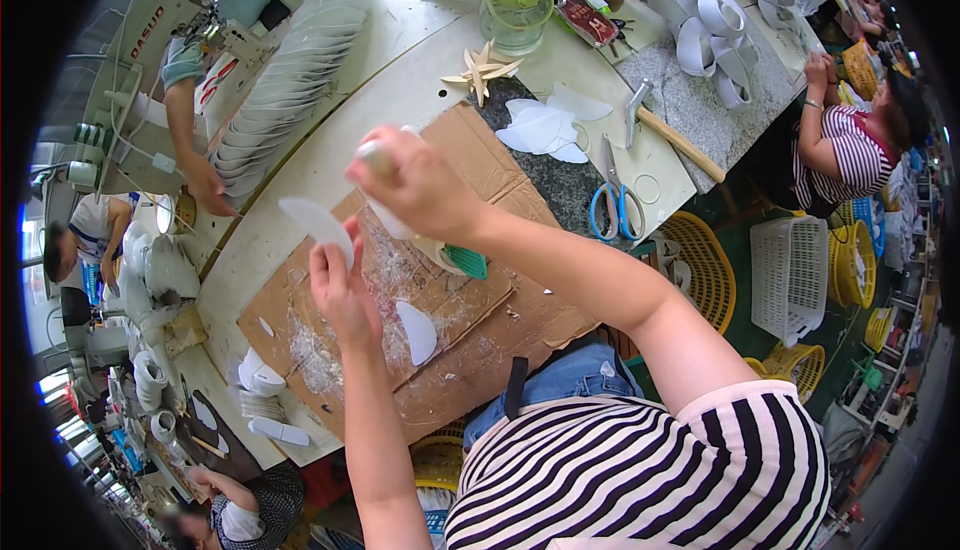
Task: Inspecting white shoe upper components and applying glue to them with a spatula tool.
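My left hand (342, 285) pinches a thin white curved piece (317, 221) by its lower end, lifted above a glue-stained sheet of brown cardboard (480, 155) on the table. My right hand (420, 185) is raised beside it, closed around a white bottle-like thing (388, 215) whose end points down toward the piece. Another white half-moon piece (417, 331) lies on the cardboard under my hands. A green-bristled brush (463, 261) rests on the cardboard, partly hidden by my right forearm.
Blue-handled scissors (614, 202), a hammer (668, 135), loose white pieces (545, 125), a wooden star (483, 71) and a green-lidded jar (515, 7) lie further out. A long stack of white pieces (290, 75) runs by a co-worker's hand (208, 185). Yellow and white baskets (790, 275) stand on the floor.
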Tool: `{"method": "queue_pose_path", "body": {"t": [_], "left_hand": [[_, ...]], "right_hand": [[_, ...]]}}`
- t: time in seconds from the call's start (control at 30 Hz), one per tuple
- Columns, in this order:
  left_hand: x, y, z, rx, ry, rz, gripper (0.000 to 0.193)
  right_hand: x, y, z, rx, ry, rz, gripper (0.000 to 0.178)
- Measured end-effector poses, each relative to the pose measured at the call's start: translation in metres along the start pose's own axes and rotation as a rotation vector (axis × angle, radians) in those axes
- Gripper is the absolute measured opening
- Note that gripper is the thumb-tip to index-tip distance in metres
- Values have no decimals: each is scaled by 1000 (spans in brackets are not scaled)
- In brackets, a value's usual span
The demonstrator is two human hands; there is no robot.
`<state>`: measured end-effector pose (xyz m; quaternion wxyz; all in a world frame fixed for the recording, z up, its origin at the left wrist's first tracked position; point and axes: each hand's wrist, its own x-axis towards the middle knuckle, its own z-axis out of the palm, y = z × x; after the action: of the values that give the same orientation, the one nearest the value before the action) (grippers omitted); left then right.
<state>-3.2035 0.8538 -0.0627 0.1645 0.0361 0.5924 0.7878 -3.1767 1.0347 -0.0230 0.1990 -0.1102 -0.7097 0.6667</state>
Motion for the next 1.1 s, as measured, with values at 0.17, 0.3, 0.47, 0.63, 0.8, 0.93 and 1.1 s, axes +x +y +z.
{"method": "queue_pose_path", "body": {"t": [0.17,0.3,0.47,0.63,0.8,0.93,1.1], "left_hand": [[-65,2,-47,61,96,-125,21],[-121,4,-77,56,207,-203,18],[-164,-8,-88,44,284,-323,16],[-177,-9,-77,71,324,-365,16],[-181,-3,-72,34,301,-345,15],[-193,-8,-63,54,183,-375,15],[-194,-11,-9,2,-191,-322,9]], "right_hand": [[-8,12,-9,-298,85,-406,51],[-2,53,-120,-165,156,-74,25],[11,193,-274,-1158,262,316,33],[12,188,-281,-1114,134,476,41],[0,182,-298,-744,573,217,37],[-47,76,-209,-141,278,218,16],[-163,9,-71,-210,-553,312,18]]}}
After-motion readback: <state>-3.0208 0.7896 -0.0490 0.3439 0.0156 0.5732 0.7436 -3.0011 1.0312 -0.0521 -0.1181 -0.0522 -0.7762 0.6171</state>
